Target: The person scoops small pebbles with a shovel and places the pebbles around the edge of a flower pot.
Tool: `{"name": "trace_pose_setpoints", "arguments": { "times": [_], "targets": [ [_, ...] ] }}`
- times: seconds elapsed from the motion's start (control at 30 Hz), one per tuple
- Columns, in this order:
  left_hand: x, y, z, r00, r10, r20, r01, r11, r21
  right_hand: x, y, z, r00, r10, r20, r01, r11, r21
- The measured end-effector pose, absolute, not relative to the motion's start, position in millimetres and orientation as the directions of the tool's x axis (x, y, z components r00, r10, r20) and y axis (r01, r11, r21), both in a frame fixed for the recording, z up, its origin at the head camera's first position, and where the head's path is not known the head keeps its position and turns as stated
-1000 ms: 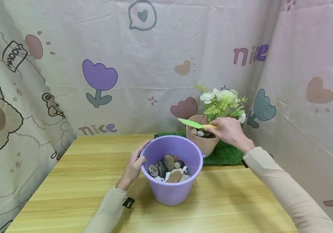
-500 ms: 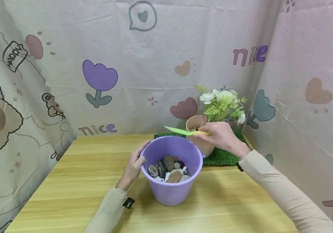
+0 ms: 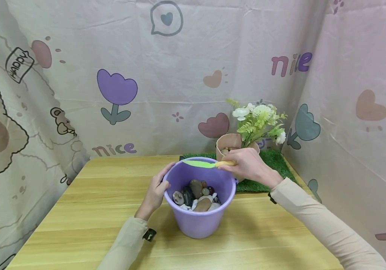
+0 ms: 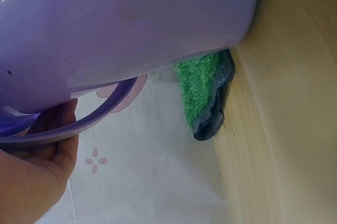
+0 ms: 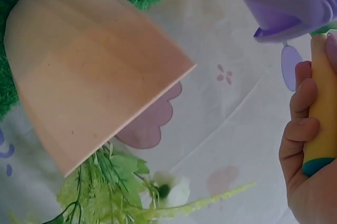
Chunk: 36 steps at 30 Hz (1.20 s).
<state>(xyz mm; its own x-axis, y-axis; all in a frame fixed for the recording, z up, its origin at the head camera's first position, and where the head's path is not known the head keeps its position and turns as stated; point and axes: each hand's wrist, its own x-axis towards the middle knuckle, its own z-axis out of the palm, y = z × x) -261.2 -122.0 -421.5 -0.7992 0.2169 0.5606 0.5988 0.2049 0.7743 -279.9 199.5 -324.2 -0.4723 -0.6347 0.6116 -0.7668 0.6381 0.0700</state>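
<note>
A purple bucket (image 3: 198, 225) stands on the wooden table, with several stones (image 3: 196, 188) of mixed colours inside it. My left hand (image 3: 154, 193) grips its rim on the left side; the left wrist view shows the fingers (image 4: 66, 155) curled at the rim and bucket handle (image 4: 100, 112). In my right hand (image 3: 248, 165) is a small garden trowel (image 3: 199, 164) with a green blade and a yellow handle (image 5: 321, 103). The blade lies roughly level over the bucket's far rim, pointing left. No load can be made out on it.
Behind my right hand stands a pinkish flower pot (image 3: 228, 141) holding stones and white flowers (image 3: 262, 112) with green leaves. Beneath it lies a mat of artificial grass (image 3: 275, 165). A printed curtain (image 3: 166, 75) hangs behind the table (image 3: 112, 187).
My right hand has brought the trowel from above the flower pot leftward and down to the bucket's far rim. My left hand and the bucket have stayed in place.
</note>
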Motion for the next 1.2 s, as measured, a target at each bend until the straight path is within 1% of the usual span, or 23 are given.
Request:
{"name": "trace_pose_setpoints", "arguments": {
  "times": [0.27,0.53,0.8,0.97,1.2],
  "targets": [
    [-260.9,-121.6,-422.1,-0.8,0.219,0.558,0.598,0.211,0.774,-279.4,193.9,-333.4,-0.442,-0.668,0.599,-0.796,0.6,0.081],
    [-257.8,-120.6,-420.6,-0.813,0.208,0.544,0.581,0.224,0.782,-278.5,193.6,-340.4,-0.449,-0.687,0.571,-0.794,0.6,0.097],
    [-260.9,-121.3,-421.1,-0.809,0.208,0.55,0.587,0.217,0.78,-276.6,191.2,-338.8,-0.459,-0.698,0.55,-0.785,0.608,0.117],
    [-261.1,-121.4,-420.6,-0.811,0.216,0.543,0.582,0.212,0.785,-274.6,188.5,-336.1,-0.469,-0.727,0.501,-0.792,0.597,0.125],
    [-260.3,-122.2,-421.0,-0.813,0.224,0.538,0.579,0.209,0.788,-269.5,181.5,-331.8,-0.509,-0.787,0.35,-0.812,0.574,0.11]
  ]
}}
